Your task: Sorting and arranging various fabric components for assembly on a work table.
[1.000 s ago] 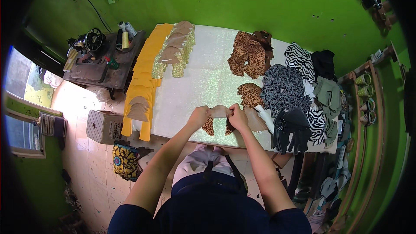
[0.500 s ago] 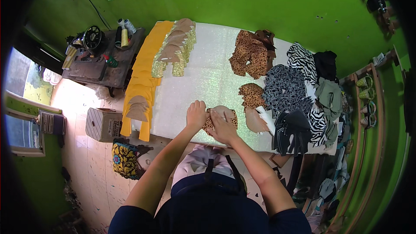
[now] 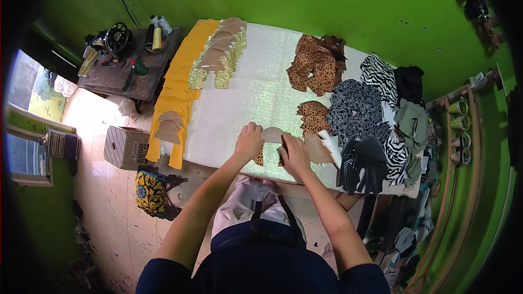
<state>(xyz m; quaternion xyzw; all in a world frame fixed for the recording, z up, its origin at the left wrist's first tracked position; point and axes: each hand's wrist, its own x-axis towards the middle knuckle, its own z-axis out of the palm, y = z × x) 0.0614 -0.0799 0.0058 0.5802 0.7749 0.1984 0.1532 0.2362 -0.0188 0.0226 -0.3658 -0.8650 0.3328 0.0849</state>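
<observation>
A leopard-print cut piece [image 3: 258, 159] lies near the front edge of the pale, glittery table [image 3: 239, 98], its two legs pointing toward me. Over its top sits a rounded tan backing piece [image 3: 272, 133]. My left hand [image 3: 249, 140] has its fingers curled at the left side of the piece. On the opposite side, my right hand [image 3: 295, 155] grips the right edge, partly hiding that leg. Just right of this hand lie another tan rounded piece [image 3: 317, 149] and a stack of leopard-print pieces [image 3: 312, 117].
Yellow cut pieces [image 3: 174, 90] and gold glitter pieces [image 3: 222, 79] line the table's left side. Piles of grey scraps [image 3: 357, 109], zebra-print fabric [image 3: 379, 76] and black pieces [image 3: 361, 163] crowd the right. A sewing machine [image 3: 116, 38] stands at far left, above a cardboard box [image 3: 124, 147].
My right hand has moved from lying flat across the leopard-print piece to its right edge, uncovering the gap between the legs. The left hand stays at the left side. The view has shifted slightly.
</observation>
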